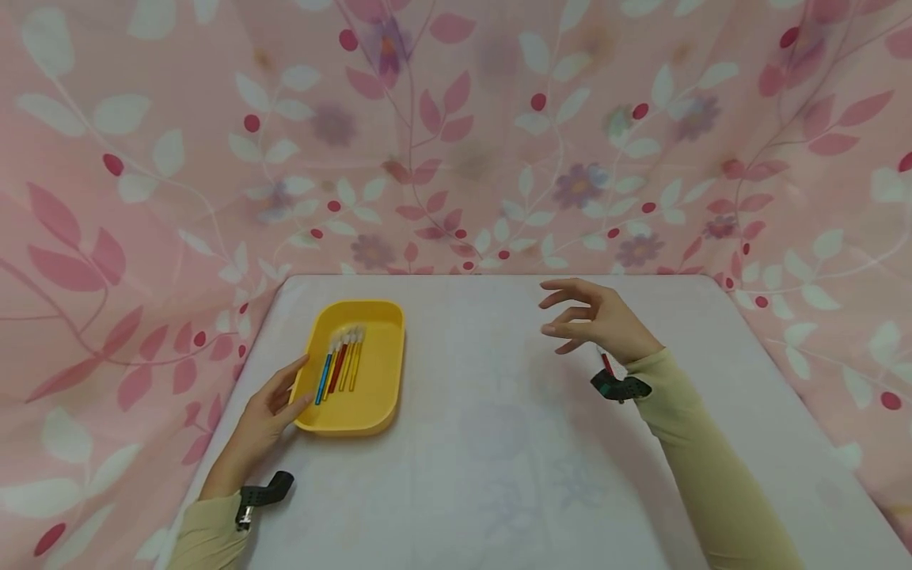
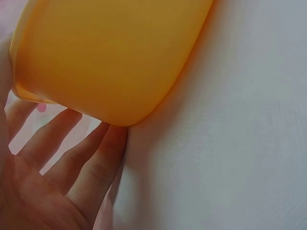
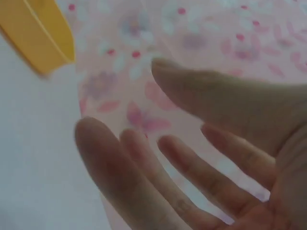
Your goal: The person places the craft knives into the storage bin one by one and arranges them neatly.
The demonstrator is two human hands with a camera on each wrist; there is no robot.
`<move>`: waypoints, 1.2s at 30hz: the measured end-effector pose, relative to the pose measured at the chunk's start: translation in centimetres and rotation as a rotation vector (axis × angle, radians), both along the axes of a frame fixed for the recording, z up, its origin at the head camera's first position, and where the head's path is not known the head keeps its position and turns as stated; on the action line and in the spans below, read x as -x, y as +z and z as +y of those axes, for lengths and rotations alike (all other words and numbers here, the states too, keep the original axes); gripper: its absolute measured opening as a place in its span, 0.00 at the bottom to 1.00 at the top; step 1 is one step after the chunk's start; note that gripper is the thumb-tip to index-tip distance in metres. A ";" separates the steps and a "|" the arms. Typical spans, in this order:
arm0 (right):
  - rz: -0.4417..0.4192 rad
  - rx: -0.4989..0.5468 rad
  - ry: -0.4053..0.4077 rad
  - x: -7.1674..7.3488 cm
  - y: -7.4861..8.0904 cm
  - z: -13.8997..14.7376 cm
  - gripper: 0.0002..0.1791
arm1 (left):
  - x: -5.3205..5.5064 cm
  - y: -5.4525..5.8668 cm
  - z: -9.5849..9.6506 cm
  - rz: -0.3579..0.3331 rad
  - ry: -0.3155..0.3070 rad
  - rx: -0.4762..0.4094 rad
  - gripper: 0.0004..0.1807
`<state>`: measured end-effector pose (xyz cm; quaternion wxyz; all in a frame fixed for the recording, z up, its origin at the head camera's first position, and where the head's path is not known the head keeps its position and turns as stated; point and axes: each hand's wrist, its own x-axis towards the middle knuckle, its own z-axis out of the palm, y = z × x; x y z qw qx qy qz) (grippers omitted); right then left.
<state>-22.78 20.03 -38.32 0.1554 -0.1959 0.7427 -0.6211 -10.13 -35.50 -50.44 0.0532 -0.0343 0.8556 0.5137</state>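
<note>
A yellow tray [image 1: 385, 396] lies on the left of the table, and in it are several thin paintbrushes [image 1: 344, 368] with blue, red and yellow handles and pale tips. My left hand [image 1: 260, 416] grips the tray's left side, thumb over the rim and fingers against the outer wall. In the left wrist view the fingers [image 2: 98, 177] reach up to the tray's wall [image 2: 110, 57]. Right of the table's middle, my right hand [image 1: 594, 321] hovers with fingers spread and loosely bent, holding nothing. A thin red-and-white thing [image 1: 606, 364] shows below that wrist, partly hidden.
White cloth covers the table [image 1: 470, 475]. Pink curtains [image 1: 456, 142] with a leaf and flower print hang behind and at both sides. Black wrist cameras sit on the left wrist [image 1: 265, 492] and the right wrist [image 1: 620, 387].
</note>
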 end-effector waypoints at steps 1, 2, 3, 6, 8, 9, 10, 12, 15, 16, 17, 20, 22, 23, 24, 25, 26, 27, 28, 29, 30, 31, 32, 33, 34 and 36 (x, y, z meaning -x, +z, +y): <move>0.011 -0.012 -0.001 0.1 -0.3 0.8 0.39 | 0.0 0.0 0.0 -0.002 -0.001 0.002 0.42; 0.018 -0.021 -0.004 0.2 -0.5 1.5 0.39 | 0.0 0.1 0.1 -0.002 0.000 0.006 0.42; 0.022 -0.033 -0.009 0.2 -0.8 2.2 0.39 | 0.0 0.1 0.1 -0.004 0.000 0.009 0.42; 0.038 -0.079 -0.025 0.3 -1.6 4.0 0.39 | -0.1 0.1 0.2 -0.008 0.006 0.006 0.43; 0.049 -0.120 -0.034 0.2 -2.1 4.9 0.39 | -0.1 0.1 0.2 -0.010 0.008 0.001 0.42; 0.053 -0.144 -0.039 0.2 -2.3 5.3 0.39 | -0.1 0.1 0.2 -0.010 0.009 -0.003 0.43; 0.057 -0.165 -0.042 0.2 -2.6 5.8 0.39 | -0.1 0.1 0.2 -0.010 0.011 -0.009 0.42; 0.050 -0.197 -0.056 0.1 -3.2 6.5 0.39 | -0.1 0.0 0.2 -0.011 0.011 -0.015 0.43; 0.027 -0.219 -0.079 0.1 -4.3 7.7 0.39 | -0.2 -0.1 0.3 -0.012 0.007 -0.021 0.43; 0.020 -0.218 -0.086 0.2 -4.7 8.0 0.39 | -0.2 -0.2 0.3 -0.011 0.005 -0.025 0.43; 0.012 -0.218 -0.093 0.2 -5.1 8.4 0.39 | -0.3 -0.2 0.3 -0.010 0.003 -0.024 0.43; -0.010 -0.224 -0.108 0.4 -6.2 9.4 0.39 | -0.2 -0.2 0.3 -0.005 0.003 -0.023 0.43; -0.031 -0.233 -0.117 0.6 -6.9 10.0 0.40 | -0.1 -0.1 0.3 -0.005 0.006 -0.020 0.43; -0.041 -0.241 -0.120 0.6 -7.3 10.3 0.40 | -0.1 -0.1 0.3 -0.002 0.007 -0.019 0.43; -0.053 -0.253 -0.124 0.7 -7.6 10.5 0.41 | 0.0 0.0 0.2 -0.001 0.009 -0.019 0.42; -0.064 -0.265 -0.126 0.8 -8.0 10.7 0.42 | 0.0 0.0 0.2 0.003 0.009 -0.020 0.42; -0.075 -0.274 -0.129 0.8 -8.3 10.9 0.43 | 0.0 0.0 0.2 0.005 0.009 -0.021 0.42; -0.085 -0.283 -0.132 0.9 -8.6 11.1 0.44 | 0.0 0.0 0.2 0.009 0.008 -0.020 0.42; -0.094 -0.292 -0.134 0.9 -9.0 11.2 0.44 | 0.0 0.0 0.1 0.014 0.007 -0.021 0.42; -0.100 -0.298 -0.134 0.9 -9.3 11.4 0.44 | 0.0 0.0 0.1 0.018 0.007 -0.022 0.42; -0.105 -0.304 -0.135 1.0 -9.5 11.4 0.44 | -0.1 0.0 0.1 0.019 0.007 -0.020 0.41; -0.109 -0.305 -0.135 1.0 -9.8 11.5 0.44 | -0.1 0.0 0.1 0.021 0.006 -0.020 0.41; -0.112 -0.305 -0.137 1.1 -10.0 11.5 0.44 | -0.1 0.0 0.1 0.023 0.006 -0.020 0.41; -0.114 -0.309 -0.139 1.1 -10.2 11.6 0.44 | -0.1 0.0 0.1 0.024 0.006 -0.017 0.41; -0.116 -0.311 -0.140 1.1 -10.3 11.6 0.44 | -0.1 0.0 0.1 0.023 0.007 -0.018 0.41; -0.118 -0.320 -0.137 1.2 -10.5 11.6 0.43 | -0.1 -0.1 0.1 0.021 0.008 -0.016 0.41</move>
